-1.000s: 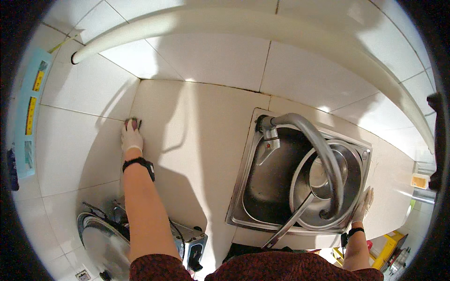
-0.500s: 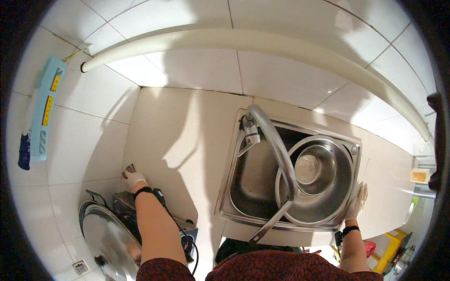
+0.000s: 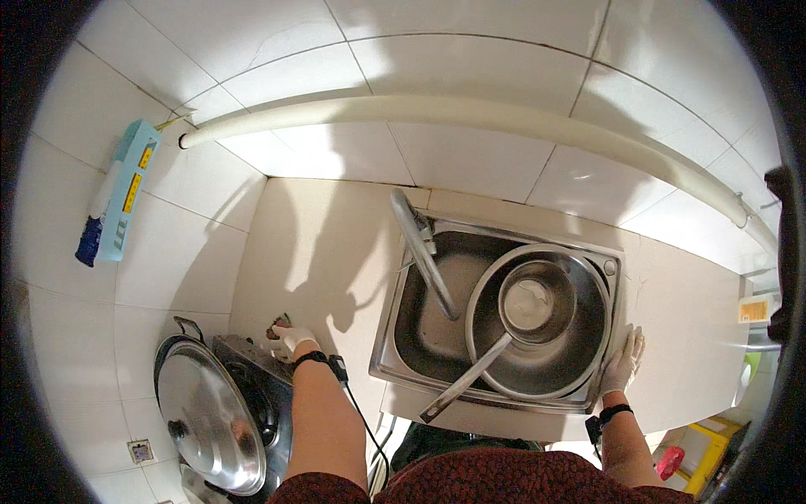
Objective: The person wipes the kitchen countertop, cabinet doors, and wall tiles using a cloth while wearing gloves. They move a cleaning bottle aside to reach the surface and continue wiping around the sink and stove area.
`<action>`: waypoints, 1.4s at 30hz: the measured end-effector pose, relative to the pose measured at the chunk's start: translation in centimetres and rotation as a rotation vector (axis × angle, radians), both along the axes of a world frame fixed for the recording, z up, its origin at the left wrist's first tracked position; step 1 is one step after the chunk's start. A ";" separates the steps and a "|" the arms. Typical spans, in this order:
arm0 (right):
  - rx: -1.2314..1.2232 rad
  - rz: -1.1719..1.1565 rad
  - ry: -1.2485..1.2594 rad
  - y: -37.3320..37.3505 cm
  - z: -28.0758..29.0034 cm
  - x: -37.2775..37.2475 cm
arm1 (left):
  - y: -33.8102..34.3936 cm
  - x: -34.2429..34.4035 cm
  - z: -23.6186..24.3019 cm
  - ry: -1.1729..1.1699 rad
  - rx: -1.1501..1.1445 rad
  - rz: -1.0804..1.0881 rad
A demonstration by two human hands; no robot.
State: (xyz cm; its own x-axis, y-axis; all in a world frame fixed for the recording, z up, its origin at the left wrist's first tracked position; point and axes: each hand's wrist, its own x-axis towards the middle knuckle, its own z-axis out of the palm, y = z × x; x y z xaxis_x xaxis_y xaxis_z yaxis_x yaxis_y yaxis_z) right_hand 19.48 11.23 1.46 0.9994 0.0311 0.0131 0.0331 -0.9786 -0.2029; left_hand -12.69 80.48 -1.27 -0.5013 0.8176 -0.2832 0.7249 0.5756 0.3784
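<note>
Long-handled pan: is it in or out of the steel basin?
In: the pan sits inside the steel basin, though its handle extends out across the front edge of the sink.

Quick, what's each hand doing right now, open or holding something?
Left hand: closed on a small dark item.
Right hand: open, resting on the counter.

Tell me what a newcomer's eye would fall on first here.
Likely the metal sink, right of centre, holding a wide basin with a long-handled pan inside, its handle jutting over the near edge. Then the domed metal lid at lower left and the pale pipe spanning the tiled wall. The gloved left hand, left of the sink, holds a small dark object.
</note>
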 end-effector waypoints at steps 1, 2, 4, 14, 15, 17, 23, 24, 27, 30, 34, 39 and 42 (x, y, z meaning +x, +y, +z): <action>0.011 0.024 -0.025 0.0 0.0 0.0 | -1.4 0.6 0.1 0.031 -0.021 -0.051; 0.008 0.035 -0.037 0.0 0.0 0.0 | -2.9 1.1 0.5 0.074 -0.030 -0.089; 0.000 0.010 -0.002 0.0 0.1 -0.1 | -6.1 2.6 1.9 0.079 -0.058 -0.131; -0.045 0.016 0.005 0.4 0.4 0.1 | -17.2 7.4 6.6 0.242 -0.107 -0.501; -0.038 0.031 -0.015 0.3 0.3 0.1 | -17.5 7.4 6.4 0.282 -0.100 -0.583; -0.031 0.050 -0.035 0.3 0.2 0.1 | -16.9 7.6 5.8 0.288 -0.028 -0.678; 0.015 0.080 -0.062 0.2 0.2 0.2 | -8.3 9.3 4.9 0.294 0.103 -0.850; 0.029 0.083 -0.056 0.1 0.3 0.2 | -6.1 10.1 4.8 0.332 0.065 -0.856; 0.047 0.136 -0.089 -0.1 0.3 0.2 | 1.3 10.9 4.0 0.341 -0.012 -0.819; 0.059 0.150 -0.084 -0.3 0.2 0.2 | 10.0 10.6 2.3 0.392 -0.013 -0.903; 0.089 0.174 -0.108 -0.6 -0.1 0.3 | 19.8 10.7 -1.4 0.380 0.139 -0.904; 0.083 0.153 -0.098 -0.8 -0.6 0.5 | 26.0 13.2 -3.2 0.482 0.073 -1.209; 0.121 0.155 -0.098 -1.0 -0.9 0.6 | 21.8 16.2 -1.4 0.658 0.280 -1.564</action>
